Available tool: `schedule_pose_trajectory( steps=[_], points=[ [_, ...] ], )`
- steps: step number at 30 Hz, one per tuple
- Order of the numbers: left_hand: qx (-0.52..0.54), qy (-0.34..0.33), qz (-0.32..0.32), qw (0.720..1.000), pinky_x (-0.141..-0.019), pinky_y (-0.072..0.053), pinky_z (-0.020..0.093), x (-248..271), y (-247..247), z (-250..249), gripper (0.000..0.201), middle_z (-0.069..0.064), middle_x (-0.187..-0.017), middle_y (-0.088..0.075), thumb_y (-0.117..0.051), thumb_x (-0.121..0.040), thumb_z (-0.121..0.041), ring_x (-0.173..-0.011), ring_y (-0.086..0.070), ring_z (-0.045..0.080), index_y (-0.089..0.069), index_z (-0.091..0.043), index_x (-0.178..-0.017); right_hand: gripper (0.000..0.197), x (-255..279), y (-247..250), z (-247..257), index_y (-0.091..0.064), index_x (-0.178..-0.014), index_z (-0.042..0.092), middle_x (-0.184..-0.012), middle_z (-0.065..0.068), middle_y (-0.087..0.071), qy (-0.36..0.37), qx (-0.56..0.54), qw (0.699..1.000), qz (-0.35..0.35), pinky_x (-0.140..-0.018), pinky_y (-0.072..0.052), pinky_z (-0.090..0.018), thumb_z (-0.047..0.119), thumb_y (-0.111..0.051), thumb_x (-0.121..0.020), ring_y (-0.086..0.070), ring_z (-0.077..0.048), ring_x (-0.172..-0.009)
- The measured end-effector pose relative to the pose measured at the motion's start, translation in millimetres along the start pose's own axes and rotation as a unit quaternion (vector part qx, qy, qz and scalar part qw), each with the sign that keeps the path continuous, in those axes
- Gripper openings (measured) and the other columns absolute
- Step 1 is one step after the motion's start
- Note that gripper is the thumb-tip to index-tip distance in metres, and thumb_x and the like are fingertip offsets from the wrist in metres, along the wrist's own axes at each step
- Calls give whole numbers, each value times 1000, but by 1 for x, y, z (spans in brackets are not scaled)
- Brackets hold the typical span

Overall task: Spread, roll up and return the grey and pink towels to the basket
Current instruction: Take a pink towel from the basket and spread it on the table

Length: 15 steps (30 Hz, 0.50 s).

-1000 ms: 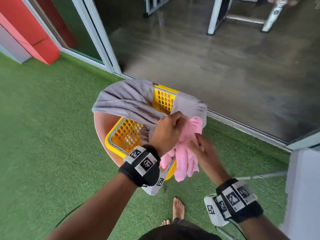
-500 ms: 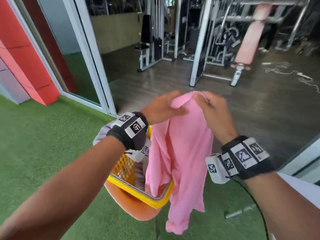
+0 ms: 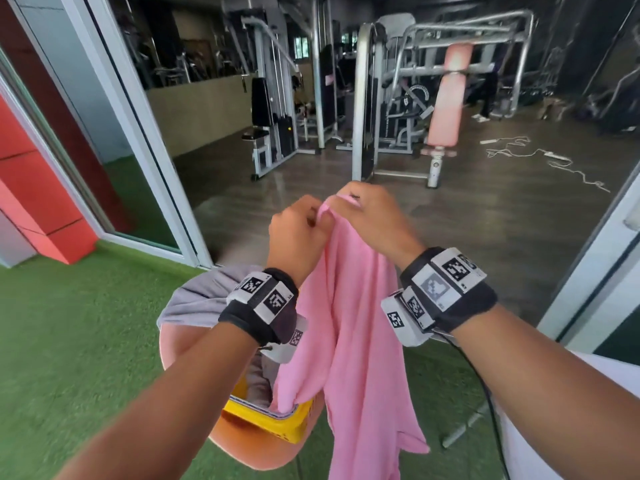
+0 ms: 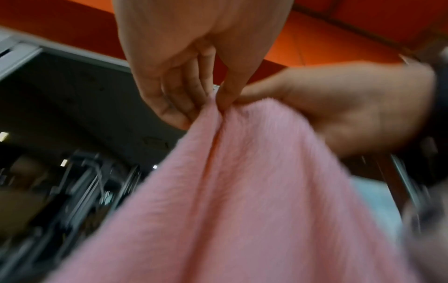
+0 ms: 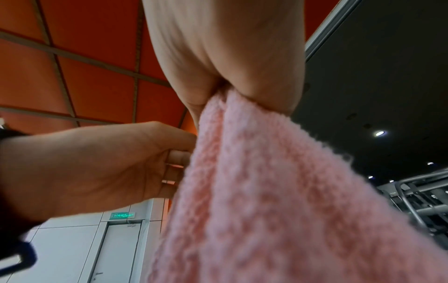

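Observation:
The pink towel (image 3: 353, 341) hangs full length in front of me, its lower end trailing past the yellow basket (image 3: 273, 422). Both hands meet at its top edge. My left hand (image 3: 313, 220) pinches the edge between thumb and fingers, seen close in the left wrist view (image 4: 218, 104). My right hand (image 3: 341, 202) grips the same edge just beside it, with the towel (image 5: 266, 191) bunched in its grasp (image 5: 225, 95). The grey towel (image 3: 201, 299) lies draped over the basket's far rim, partly hidden by my left wrist.
The basket sits on a round orange stool (image 3: 242, 452) on green artificial turf (image 3: 69, 341). A sliding door frame (image 3: 145, 140) stands to the left, gym machines (image 3: 398, 98) on the dark floor beyond. A red block (image 3: 41, 202) is at far left.
The pink towel has come up out of the basket and now hangs free. Both hands rose with it and drew closer together at its top edge. My view tilted up.

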<state>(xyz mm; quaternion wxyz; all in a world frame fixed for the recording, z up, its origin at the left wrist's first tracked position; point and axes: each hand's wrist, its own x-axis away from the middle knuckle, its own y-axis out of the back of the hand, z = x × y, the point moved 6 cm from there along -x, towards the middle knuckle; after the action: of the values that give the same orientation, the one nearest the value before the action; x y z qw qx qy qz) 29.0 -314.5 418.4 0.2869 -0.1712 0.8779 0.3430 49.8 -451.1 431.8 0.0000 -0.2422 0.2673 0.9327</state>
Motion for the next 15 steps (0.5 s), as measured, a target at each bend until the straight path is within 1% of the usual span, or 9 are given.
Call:
schedule_pose_trajectory(
  steps=[2,3,4,5,7,9,11,13,15],
  points=[
    [66,43,16,997,-64,-41,20,-2,-9,-8,10,1,-68,-68,-62,-86,-15,-68,-60,17,-70,-16,-80,23,8,10,-11,-65,-88,16,-85,7,-66,-8,-11,1000,-2,-70,-44,-23,39,-66,-86,-59,-10,-80],
    [121,74,32,989,-68,-45,21,-2,-15,-9,11,2,-72,-70,-63,-84,-13,-71,-62,14,-72,-18,-80,23,10,15,-16,-64,-92,15,-87,7,-66,-3,-16,1000,0,-67,-42,-18,37,-66,-88,-59,-8,-79],
    [176,100,44,978,-74,-50,28,0,-20,-10,13,3,-76,-72,-63,-82,-11,-75,-64,14,-73,-19,-80,21,13,20,-20,-64,-94,15,-86,6,-66,2,-22,1000,9,-64,-40,-16,35,-67,-89,-57,-7,-75],
    [214,115,50,969,-78,-51,36,2,-24,-10,15,3,-78,-72,-61,-80,-11,-78,-64,16,-73,-20,-80,18,15,22,-26,-64,-95,16,-83,6,-65,6,-30,999,24,-61,-39,-18,33,-68,-89,-56,-8,-69],
    [229,116,61,965,-81,-51,43,7,-26,-13,17,1,-79,-71,-59,-78,-12,-79,-63,17,-72,-22,-76,11,20,23,-37,-64,-88,23,-70,10,-61,14,-46,996,73,-57,-35,-26,31,-70,-87,-48,-7,-58],
    [198,113,66,972,-76,-51,40,12,-25,-15,16,-5,-73,-70,-59,-78,-14,-73,-62,13,-72,-24,-75,16,25,22,-45,-63,-82,19,-63,9,-54,26,-45,991,123,-58,-31,-30,33,-68,-87,-43,-6,-58],
    [122,88,61,987,-69,-50,31,18,-22,-19,12,-9,-65,-68,-63,-79,-16,-64,-61,10,-72,-24,-75,27,30,24,-49,-62,-76,14,-61,9,-48,37,-50,989,133,-58,-30,-30,36,-65,-90,-40,-6,-58],
    [12,52,78,996,-73,-49,31,27,-24,-25,8,-4,-69,-70,-64,-80,-16,-69,-64,16,-72,-19,-79,30,31,29,-51,-64,-74,14,-61,6,-55,39,-66,990,114,-59,-35,-33,41,-63,-88,-45,-13,-59],
    [-38,50,97,993,-77,-48,32,37,-29,-23,10,0,-73,-71,-62,-81,-15,-75,-65,20,-72,-16,-83,37,31,32,-53,-67,-79,11,-71,-5,-64,34,-72,992,94,-65,-41,-34,47,-60,-83,-53,-20,-66]
  ],
)
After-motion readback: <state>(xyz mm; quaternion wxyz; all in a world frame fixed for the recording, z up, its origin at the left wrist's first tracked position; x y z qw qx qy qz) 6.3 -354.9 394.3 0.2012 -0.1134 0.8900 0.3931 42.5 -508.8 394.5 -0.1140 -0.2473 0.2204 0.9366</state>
